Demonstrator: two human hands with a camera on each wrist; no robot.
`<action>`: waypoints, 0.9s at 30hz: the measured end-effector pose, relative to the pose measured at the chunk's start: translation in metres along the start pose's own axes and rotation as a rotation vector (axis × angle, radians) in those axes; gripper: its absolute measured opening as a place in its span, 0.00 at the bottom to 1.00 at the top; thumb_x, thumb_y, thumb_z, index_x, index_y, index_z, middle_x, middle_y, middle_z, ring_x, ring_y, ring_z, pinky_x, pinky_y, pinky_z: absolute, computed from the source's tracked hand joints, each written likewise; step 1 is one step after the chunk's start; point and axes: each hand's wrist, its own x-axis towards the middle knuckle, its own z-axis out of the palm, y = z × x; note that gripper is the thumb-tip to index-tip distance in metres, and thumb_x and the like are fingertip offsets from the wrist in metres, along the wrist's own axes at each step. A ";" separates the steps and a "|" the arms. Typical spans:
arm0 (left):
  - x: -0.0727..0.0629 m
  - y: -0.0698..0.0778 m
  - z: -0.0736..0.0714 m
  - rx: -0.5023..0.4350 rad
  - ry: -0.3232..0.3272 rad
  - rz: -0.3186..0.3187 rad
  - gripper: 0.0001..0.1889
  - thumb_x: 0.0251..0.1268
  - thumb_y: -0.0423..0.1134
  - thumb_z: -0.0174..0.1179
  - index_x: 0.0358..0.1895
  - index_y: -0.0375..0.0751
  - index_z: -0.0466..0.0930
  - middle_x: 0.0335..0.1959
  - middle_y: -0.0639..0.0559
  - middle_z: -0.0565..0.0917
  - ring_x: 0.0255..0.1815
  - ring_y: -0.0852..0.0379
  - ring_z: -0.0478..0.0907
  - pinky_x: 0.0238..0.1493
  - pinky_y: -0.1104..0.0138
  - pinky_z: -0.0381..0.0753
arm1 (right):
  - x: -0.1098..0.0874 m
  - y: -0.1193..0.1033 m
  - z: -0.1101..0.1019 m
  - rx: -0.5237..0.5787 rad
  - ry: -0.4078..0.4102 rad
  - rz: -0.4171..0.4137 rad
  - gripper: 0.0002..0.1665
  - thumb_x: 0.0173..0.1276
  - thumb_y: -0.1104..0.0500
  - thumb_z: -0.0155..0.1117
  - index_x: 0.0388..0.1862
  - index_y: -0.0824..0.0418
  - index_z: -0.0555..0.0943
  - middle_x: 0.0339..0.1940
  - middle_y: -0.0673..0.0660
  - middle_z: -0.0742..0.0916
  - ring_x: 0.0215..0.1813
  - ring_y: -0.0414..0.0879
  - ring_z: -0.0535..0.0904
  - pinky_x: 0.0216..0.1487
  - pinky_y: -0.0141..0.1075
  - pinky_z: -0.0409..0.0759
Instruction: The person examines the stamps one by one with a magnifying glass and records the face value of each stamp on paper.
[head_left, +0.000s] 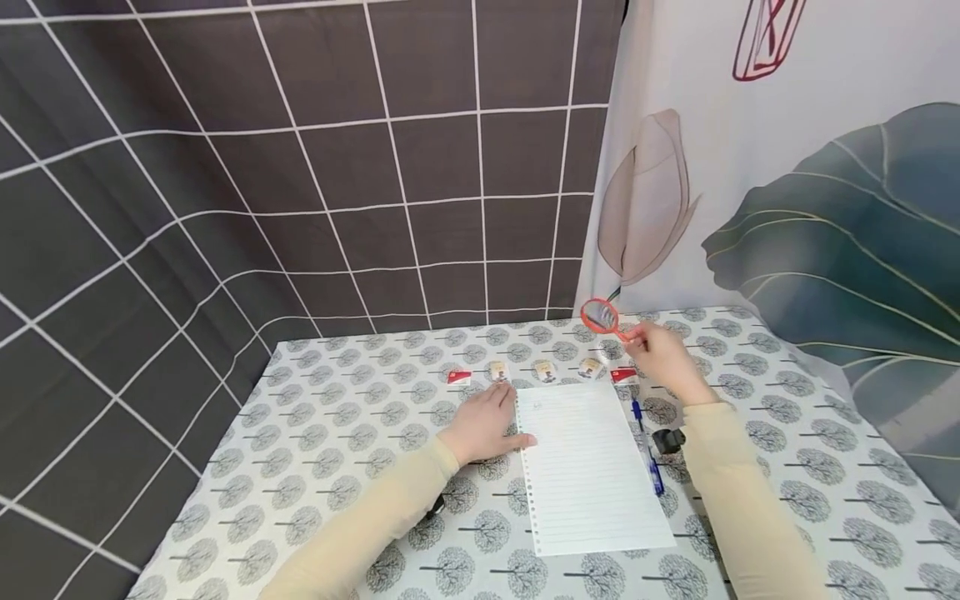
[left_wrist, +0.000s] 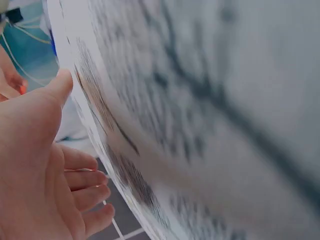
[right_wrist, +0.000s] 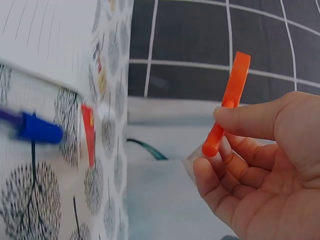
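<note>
My right hand pinches the handle of a small orange-red magnifying glass between thumb and fingers. Its round lens is raised above the far edge of the table, tilted toward the left. My left hand rests at the left side of a lined, hole-punched sheet of paper, its thumb over the paper's edge. In the left wrist view the left fingers are extended and hold nothing. A blue pen lies along the right edge of the sheet.
Beyond the paper runs a row of small pieces: a red-and-white card, picture pieces in the middle and another red-and-white card. A tree-print cloth covers the table. Dark gridded fabric hangs behind.
</note>
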 end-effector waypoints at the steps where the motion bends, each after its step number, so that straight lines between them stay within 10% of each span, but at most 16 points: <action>1: 0.001 -0.003 0.000 -0.001 0.002 -0.008 0.51 0.68 0.74 0.46 0.76 0.30 0.61 0.77 0.37 0.63 0.77 0.43 0.60 0.75 0.54 0.64 | 0.001 -0.002 0.003 0.007 -0.006 0.002 0.13 0.74 0.67 0.54 0.51 0.75 0.76 0.30 0.58 0.80 0.25 0.46 0.68 0.24 0.34 0.68; 13: 0.012 -0.033 0.004 0.002 0.007 -0.065 0.42 0.75 0.68 0.43 0.76 0.35 0.62 0.78 0.43 0.62 0.79 0.44 0.57 0.78 0.53 0.57 | 0.008 -0.028 0.031 0.044 -0.052 -0.021 0.12 0.73 0.68 0.55 0.50 0.74 0.78 0.31 0.58 0.81 0.24 0.44 0.69 0.26 0.34 0.70; 27: 0.012 -0.029 0.001 0.006 0.073 -0.036 0.26 0.78 0.47 0.49 0.67 0.30 0.73 0.69 0.38 0.75 0.72 0.44 0.68 0.76 0.57 0.63 | 0.011 -0.042 0.052 0.024 -0.088 -0.033 0.08 0.71 0.68 0.59 0.45 0.71 0.80 0.30 0.56 0.81 0.27 0.43 0.71 0.28 0.32 0.71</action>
